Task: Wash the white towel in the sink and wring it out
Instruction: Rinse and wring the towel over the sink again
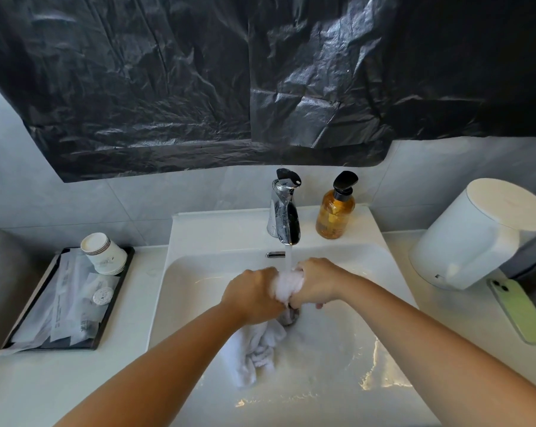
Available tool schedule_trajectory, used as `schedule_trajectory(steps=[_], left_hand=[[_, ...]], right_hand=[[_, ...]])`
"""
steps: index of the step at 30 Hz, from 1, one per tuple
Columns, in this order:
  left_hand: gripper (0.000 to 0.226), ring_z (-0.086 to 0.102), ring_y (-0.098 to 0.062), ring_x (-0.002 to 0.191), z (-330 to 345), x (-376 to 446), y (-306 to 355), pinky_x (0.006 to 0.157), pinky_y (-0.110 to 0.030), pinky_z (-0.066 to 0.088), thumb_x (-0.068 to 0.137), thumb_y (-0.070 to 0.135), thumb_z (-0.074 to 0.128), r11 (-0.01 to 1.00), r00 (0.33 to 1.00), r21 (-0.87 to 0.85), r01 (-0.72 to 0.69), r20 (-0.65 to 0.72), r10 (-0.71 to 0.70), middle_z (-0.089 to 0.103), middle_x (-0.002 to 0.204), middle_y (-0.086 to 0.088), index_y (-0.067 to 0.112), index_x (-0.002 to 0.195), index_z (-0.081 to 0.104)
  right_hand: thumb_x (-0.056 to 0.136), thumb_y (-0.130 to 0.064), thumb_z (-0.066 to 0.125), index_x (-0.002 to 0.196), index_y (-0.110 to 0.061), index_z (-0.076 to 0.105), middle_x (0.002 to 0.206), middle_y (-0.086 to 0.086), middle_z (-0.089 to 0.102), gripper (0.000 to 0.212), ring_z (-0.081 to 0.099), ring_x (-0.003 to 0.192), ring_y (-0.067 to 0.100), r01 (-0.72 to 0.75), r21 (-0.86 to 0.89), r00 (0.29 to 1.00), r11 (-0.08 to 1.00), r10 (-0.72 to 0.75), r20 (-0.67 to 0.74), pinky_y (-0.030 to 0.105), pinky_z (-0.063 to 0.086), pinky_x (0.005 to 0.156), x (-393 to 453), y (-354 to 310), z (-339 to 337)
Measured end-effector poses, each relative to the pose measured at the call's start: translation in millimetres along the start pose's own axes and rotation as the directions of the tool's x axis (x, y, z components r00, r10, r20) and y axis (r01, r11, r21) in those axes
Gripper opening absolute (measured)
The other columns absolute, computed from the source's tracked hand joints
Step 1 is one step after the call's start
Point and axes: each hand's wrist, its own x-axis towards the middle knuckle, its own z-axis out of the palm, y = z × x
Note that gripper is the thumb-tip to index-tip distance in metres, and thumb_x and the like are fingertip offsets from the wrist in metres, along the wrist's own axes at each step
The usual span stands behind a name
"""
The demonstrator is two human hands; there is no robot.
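Observation:
The white towel is bunched between both fists over the white sink, right under the stream running from the chrome faucet. My left hand grips the towel's left side. My right hand grips its right side, knuckles up. The rest of the wet towel hangs down below my left hand and lies crumpled on the basin floor. The drain is mostly hidden behind the hands and cloth.
An amber soap bottle stands right of the faucet. A dark tray with paper cups and sachets sits on the left counter. On the right are a white bin and a green phone. Black plastic sheet covers the wall above.

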Motion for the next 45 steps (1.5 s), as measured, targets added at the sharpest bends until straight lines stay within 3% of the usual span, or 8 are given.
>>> schedule_trajectory(steps=[3, 8, 16, 21, 26, 31, 36, 45], left_hand=[[0.032, 0.045, -0.006, 0.053, -7, 1, -11, 0.05, -0.02, 0.033, 0.064, 0.025, 0.083, 0.924, 0.988, -0.354, 0.144, 0.11, -0.111, 0.051, 0.06, 0.01, 0.017, 0.07, 0.052], [0.012, 0.057, -0.022, 0.058, -23, -2, -9, 0.064, -0.028, 0.046, 0.059, 0.007, 0.069, 0.66, 0.928, -0.698, 0.279, 0.372, 0.001, 0.061, 0.062, -0.012, 0.004, 0.069, 0.064], [0.023, 0.055, -0.021, 0.066, -21, -2, 9, 0.066, -0.027, 0.046, 0.068, 0.009, 0.076, 0.827, 0.816, -0.5, 0.257, 0.571, 0.091, 0.061, 0.071, -0.01, -0.002, 0.079, 0.059], [0.027, 0.051, -0.011, 0.056, -7, 5, 22, 0.05, -0.017, 0.037, 0.077, 0.011, 0.07, 0.961, 0.942, -0.25, 0.115, 0.334, -0.026, 0.053, 0.059, 0.008, 0.021, 0.061, 0.049], [0.018, 0.057, -0.017, 0.077, 1, 6, 22, 0.059, -0.021, 0.043, 0.079, 0.023, 0.067, 0.986, 0.98, -0.12, 0.118, 0.175, -0.096, 0.053, 0.074, 0.009, 0.026, 0.072, 0.051], [0.022, 0.064, -0.025, 0.088, 5, 8, 24, 0.07, -0.029, 0.048, 0.079, 0.029, 0.06, 0.993, 0.986, -0.017, 0.116, 0.122, -0.113, 0.067, 0.099, -0.002, 0.022, 0.098, 0.052], [0.027, 0.065, -0.023, 0.084, 7, 6, 17, 0.064, -0.029, 0.047, 0.073, 0.033, 0.073, 0.936, 0.976, -0.296, 0.189, -0.05, -0.213, 0.071, 0.089, -0.002, 0.014, 0.088, 0.061], [0.024, 0.064, -0.026, 0.072, -8, 12, 19, 0.071, -0.036, 0.054, 0.068, 0.001, 0.076, -0.258, 0.689, -0.925, 0.278, 0.379, -0.617, 0.07, 0.082, -0.008, 0.011, 0.083, 0.062]], right_hand=[[0.066, -0.035, 0.073, 0.139, -0.02, 0.035, 0.131, 0.001, 0.042, 0.083, 0.049, 0.117, 0.024, 0.199, -0.04, 0.914, 0.979, -0.2, -0.352, 0.033, 0.048, 0.086, -12, 7, 18], [0.07, -0.013, 0.072, 0.138, -0.013, 0.04, 0.14, 0.015, 0.034, 0.075, 0.045, 0.125, 0.035, 0.454, -0.547, 0.457, 0.704, -0.71, -0.535, 0.04, 0.047, 0.096, -15, 15, 51], [0.058, 0.003, 0.066, 0.123, -0.016, 0.058, 0.119, 0.01, 0.05, 0.068, 0.057, 0.082, 0.028, 0.397, -0.69, 0.409, 0.604, -0.79, -0.456, 0.031, 0.048, 0.052, 10, 28, 37], [0.027, -0.004, 0.078, 0.071, -0.014, 0.065, 0.062, 0.002, 0.059, 0.046, 0.059, 0.048, 0.024, 0.292, -0.659, 0.67, 0.693, -0.64, -0.377, 0.023, 0.04, 0.038, 11, 8, 18], [0.08, -0.014, 0.062, 0.108, -0.007, 0.058, 0.109, 0.013, 0.063, 0.029, 0.062, 0.1, 0.033, 0.161, -0.594, 0.935, 0.788, -0.314, -0.163, 0.03, 0.04, 0.071, 8, -13, -1], [0.08, -0.018, 0.066, 0.086, -0.015, 0.048, 0.103, 0.011, 0.056, 0.019, 0.057, 0.094, 0.029, 0.17, -0.499, 0.982, 0.85, -0.19, 0.01, 0.03, 0.039, 0.068, 5, -17, -15], [0.07, -0.014, 0.065, 0.108, -0.023, 0.054, 0.112, 0.0, 0.049, 0.041, 0.058, 0.103, 0.024, 0.324, -0.014, 0.907, 0.946, -0.315, -0.281, 0.034, 0.05, 0.081, 21, 13, 6], [0.067, -0.039, 0.058, 0.147, -0.027, 0.004, 0.146, -0.008, 0.023, 0.097, 0.025, 0.139, 0.015, 0.413, 0.178, 0.815, 0.893, -0.275, -0.51, 0.032, 0.029, 0.112, -42, -11, 113]])
